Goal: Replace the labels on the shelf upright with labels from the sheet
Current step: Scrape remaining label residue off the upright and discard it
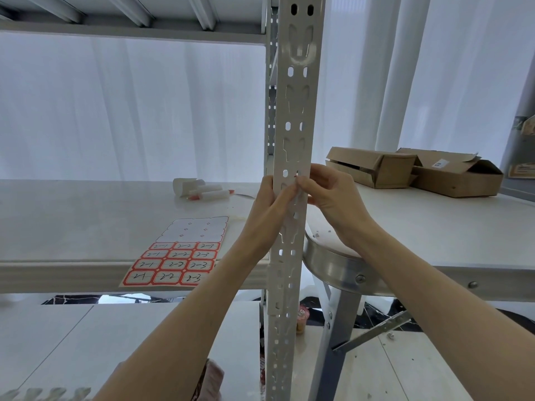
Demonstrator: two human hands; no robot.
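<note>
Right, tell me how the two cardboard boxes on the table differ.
The nearer cardboard box is smaller and lies with its long open side facing the camera, its inside dark; the farther cardboard box is larger and opens at its right end. The farther one carries a small white sticker on top, the nearer one shows none. Both are plain brown, open, and sit side by side on the white table.
</note>
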